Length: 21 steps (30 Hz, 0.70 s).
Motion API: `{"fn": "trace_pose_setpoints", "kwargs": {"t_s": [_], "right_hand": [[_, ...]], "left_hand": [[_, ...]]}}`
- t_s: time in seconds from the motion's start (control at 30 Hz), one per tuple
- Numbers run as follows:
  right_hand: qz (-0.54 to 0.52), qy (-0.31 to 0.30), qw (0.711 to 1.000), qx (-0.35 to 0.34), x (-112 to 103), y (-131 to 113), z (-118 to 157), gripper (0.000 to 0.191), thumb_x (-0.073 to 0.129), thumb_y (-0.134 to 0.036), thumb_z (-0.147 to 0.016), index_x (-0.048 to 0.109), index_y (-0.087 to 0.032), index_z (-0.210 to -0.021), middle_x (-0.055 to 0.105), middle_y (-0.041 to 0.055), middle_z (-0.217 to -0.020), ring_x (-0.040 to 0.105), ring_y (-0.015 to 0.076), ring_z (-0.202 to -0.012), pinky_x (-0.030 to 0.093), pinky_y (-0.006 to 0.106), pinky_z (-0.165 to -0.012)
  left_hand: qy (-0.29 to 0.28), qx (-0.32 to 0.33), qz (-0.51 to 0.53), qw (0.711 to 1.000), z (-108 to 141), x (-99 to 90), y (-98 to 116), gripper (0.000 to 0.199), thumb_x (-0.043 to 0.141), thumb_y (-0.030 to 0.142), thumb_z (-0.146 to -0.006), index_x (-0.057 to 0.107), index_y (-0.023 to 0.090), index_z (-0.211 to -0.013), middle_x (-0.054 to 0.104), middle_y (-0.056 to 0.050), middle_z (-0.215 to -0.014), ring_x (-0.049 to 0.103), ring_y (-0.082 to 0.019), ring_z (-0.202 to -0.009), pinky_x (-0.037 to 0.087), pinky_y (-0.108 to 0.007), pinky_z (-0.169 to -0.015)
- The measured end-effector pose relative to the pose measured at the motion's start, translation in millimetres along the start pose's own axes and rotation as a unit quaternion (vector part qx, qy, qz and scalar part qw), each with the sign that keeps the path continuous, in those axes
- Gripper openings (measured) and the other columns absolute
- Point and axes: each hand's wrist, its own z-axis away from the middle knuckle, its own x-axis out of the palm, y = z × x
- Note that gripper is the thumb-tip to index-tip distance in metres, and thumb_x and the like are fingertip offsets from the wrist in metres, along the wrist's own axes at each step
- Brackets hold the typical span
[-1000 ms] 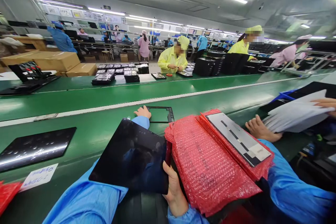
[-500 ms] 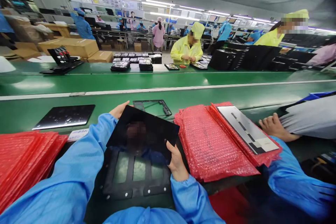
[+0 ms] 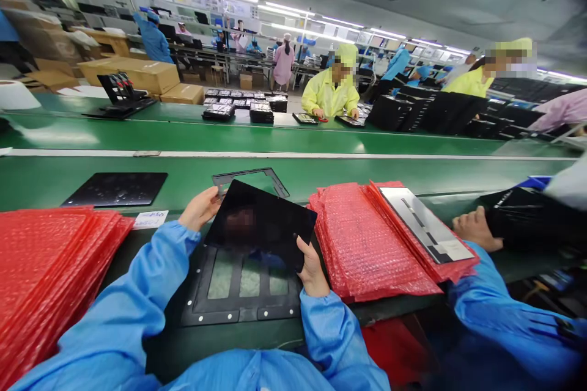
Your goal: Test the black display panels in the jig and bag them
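The thin, hollow rectangular frame (image 3: 277, 182) has shifted, corner in left hand (image 3: 200, 208).

Holding a glossy black panel (image 3: 261, 223) in the right hand (image 3: 312, 269), gripped near its lower-right corner, thumb on the front. Flat, rectangular, faintly reflective; tilted, stretching leftward from that hand to just beside the left hand (image 3: 200, 206). Pinching a thin black frame (image 3: 277, 182) by its left end in the left hand. Open-centred, extending rightward from those fingers, partly hidden behind the panel.
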Motion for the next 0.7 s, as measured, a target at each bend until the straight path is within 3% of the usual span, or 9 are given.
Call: {"fn": "trace_pose_setpoints", "kwargs": {"t_s": [0.13, 0.3, 0.4, 0.53, 0.6, 0.7], "right_hand": [[-0.002, 0.043, 0.999, 0.005, 6.2, -5.7, 4.0, 0.041, 0.081, -0.039, -0.065, 0.067, -0.023, -0.1, 0.074, 0.0044, -0.102, 0.065, 0.0306, -0.109, 0.057, 0.047, -0.09], [0.181, 0.09, 0.979, -0.033, 3.5, -19.6, 16.1, 0.051, 0.064, -0.06, -0.077, 0.068, -0.018, -0.106, 0.073, 0.0088, -0.1, 0.068, 0.0314, -0.103, 0.06, 0.046, -0.084], [0.253, 0.112, 0.956, -0.094, -5.5, -24.6, 26.9, 0.058, 0.072, -0.053, -0.073, 0.063, -0.02, -0.121, 0.068, 0.0082, -0.116, 0.059, 0.0311, -0.118, 0.054, 0.047, -0.096], [0.339, 0.125, 0.909, -0.21, -14.6, -23.3, 38.7, 0.084, 0.084, -0.038, -0.06, 0.051, -0.02, -0.135, 0.047, 0.0092, -0.144, 0.038, 0.0325, -0.137, 0.035, 0.049, -0.114], [0.364, 0.109, 0.891, -0.247, -16.3, -21.0, 44.2, 0.085, 0.082, -0.037, -0.063, 0.047, -0.019, -0.138, 0.044, 0.0105, -0.147, 0.037, 0.0315, -0.138, 0.032, 0.048, -0.115], [0.382, 0.064, 0.882, -0.269, -15.8, -18.9, 55.0, 0.085, 0.079, -0.034, -0.07, 0.04, -0.019, -0.144, 0.043, 0.0113, -0.148, 0.04, 0.0283, -0.136, 0.036, 0.045, -0.113]], "left_hand": [[0.015, 0.019, 0.017, 1.0, 54.6, -45.4, 3.5, 0.018, 0.05, 0.02, -0.095, 0.064, 0.016, -0.105, 0.069, -0.009, -0.113, 0.069, -0.017, -0.087, 0.058, -0.025, -0.067], [0.001, -0.048, -0.03, 0.998, 116.3, -80.8, -7.5, 0.019, 0.062, 0.024, -0.088, 0.067, 0.016, -0.105, 0.068, -0.012, -0.115, 0.069, -0.021, -0.092, 0.061, -0.028, -0.066], [-0.049, -0.115, -0.052, 0.991, 131.6, -83.1, -23.2, 0.032, 0.071, 0.027, -0.082, 0.065, 0.015, -0.112, 0.067, -0.015, -0.118, 0.069, -0.024, -0.093, 0.062, -0.029, -0.064], [-0.088, -0.174, -0.081, 0.977, 134.2, -75.3, -42.2, 0.042, 0.073, 0.034, -0.08, 0.063, 0.016, -0.117, 0.066, -0.015, -0.118, 0.067, -0.025, -0.098, 0.06, -0.03, -0.066], [-0.089, -0.157, -0.131, 0.975, 132.2, -72.4, -48.1, 0.046, 0.068, 0.042, -0.083, 0.06, 0.018, -0.122, 0.066, -0.013, -0.117, 0.065, -0.025, -0.1, 0.06, -0.031, -0.069], [-0.064, -0.048, -0.324, 0.943, 129.0, -72.2, -54.4, 0.05, 0.056, 0.054, -0.086, 0.064, 0.018, -0.119, 0.067, -0.012, -0.109, 0.064, -0.028, -0.098, 0.058, -0.035, -0.071]]}}
